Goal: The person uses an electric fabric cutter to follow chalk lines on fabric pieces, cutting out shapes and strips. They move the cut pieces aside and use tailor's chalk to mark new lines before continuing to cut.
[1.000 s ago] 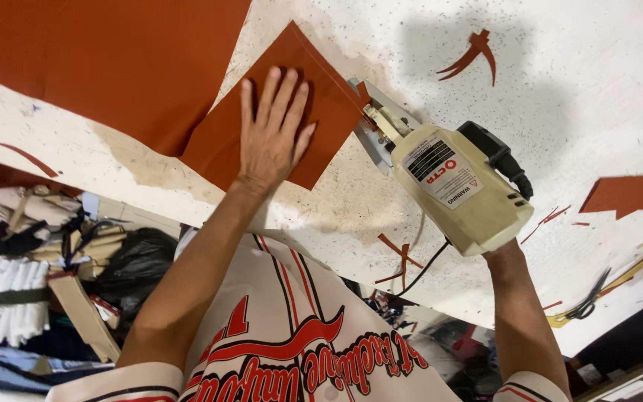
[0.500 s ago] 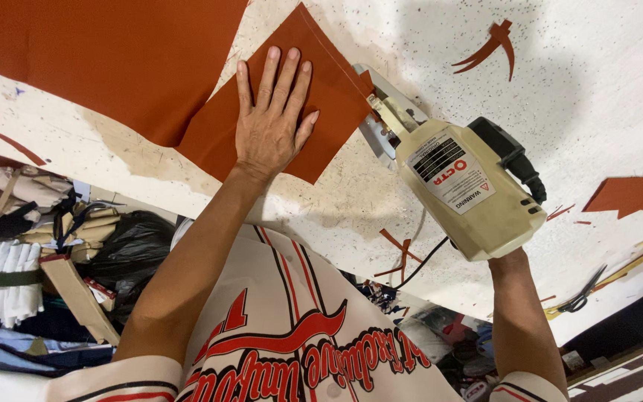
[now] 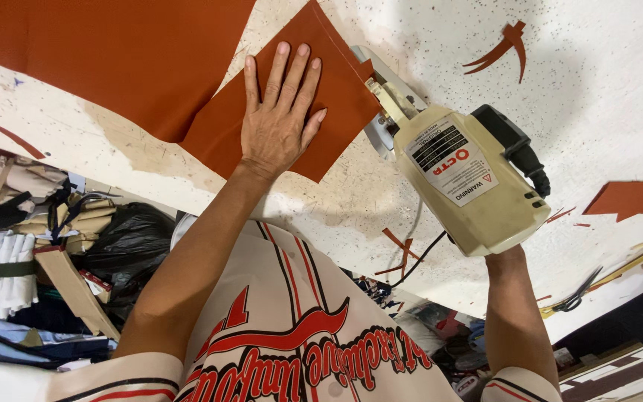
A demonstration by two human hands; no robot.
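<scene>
Rust-brown fabric piece [image 3: 292,104] lay flat on the white speckled bench [image 3: 597,97], at its near edge, corner toward the cutter. Left hand [image 3: 280,123] pressed flat on it, fingers [image 3: 280,71] straight and slightly spread, clamped on nothing, likely to keep the cloth from shifting against the blade. Cream electric cloth cutter [image 3: 466,182] sat at the piece's right edge, its metal base plate [image 3: 381,123] apparently tucked under the fabric. Right hand was hidden behind the cutter body, presumably on the black handle [image 3: 515,141]; its fingers couldn't be told. Larger brown sheet [image 3: 113,52] lay up-left, offcuts [image 3: 504,48] scattered about. Versus a second ago: cutter looked further into the fabric, left hand stayed planted, view shifted slightly
</scene>
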